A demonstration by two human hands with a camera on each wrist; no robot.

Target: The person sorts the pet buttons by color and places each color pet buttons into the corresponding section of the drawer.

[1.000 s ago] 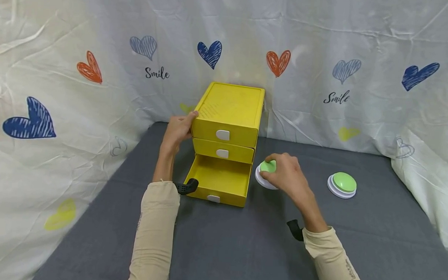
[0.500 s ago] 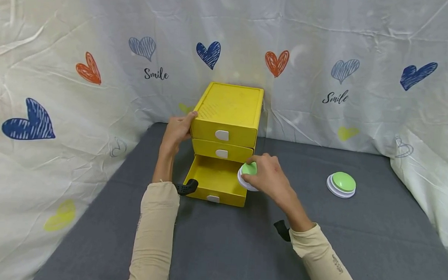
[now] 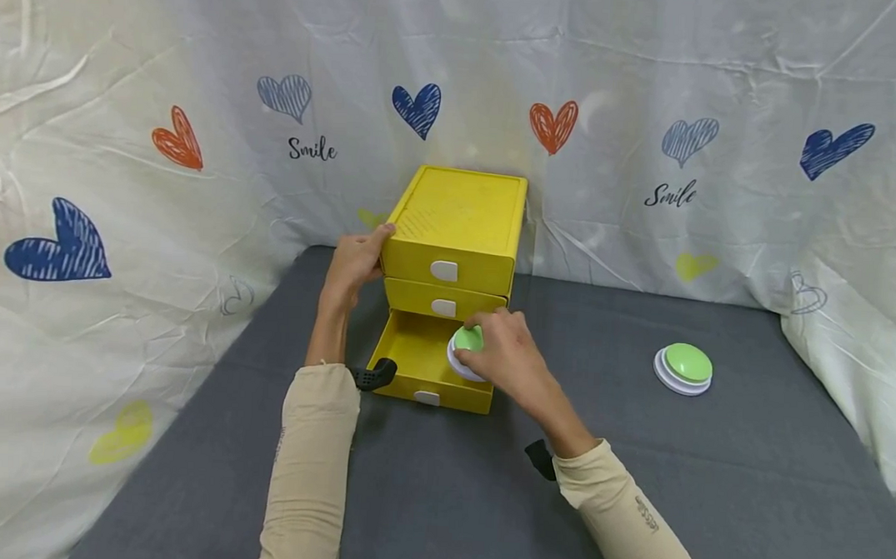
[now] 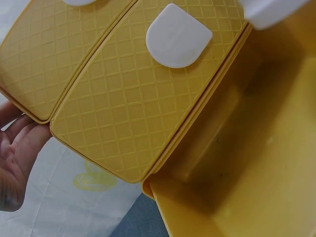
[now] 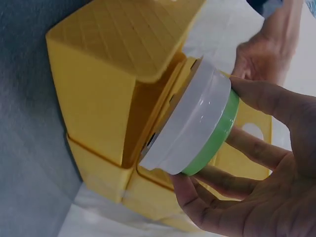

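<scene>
My right hand (image 3: pixel 506 355) holds a round push button (image 3: pixel 461 368) by its rim, thumb and fingers spread around it. The button has a green dome and a white base, tilted in the right wrist view, and it is above the pulled-out bottom drawer (image 3: pixel 408 344). That drawer belongs to a yellow drawer cabinet (image 3: pixel 458 209) with white tabs; its upper two drawers are closed. My left hand (image 3: pixel 353 263) rests against the cabinet's left side near the top front corner. In the left wrist view, its fingers (image 4: pixel 29 140) touch the side wall.
A second green and white push button (image 3: pixel 686 367) sits on the dark grey tablecloth (image 3: pixel 558 518) at the right. A white curtain (image 3: pixel 623 62) printed with hearts hangs close behind the cabinet and along the left.
My right hand has carried the push button leftward, from beside the cabinet to above the bottom drawer. My left hand has stayed at the cabinet's side.
</scene>
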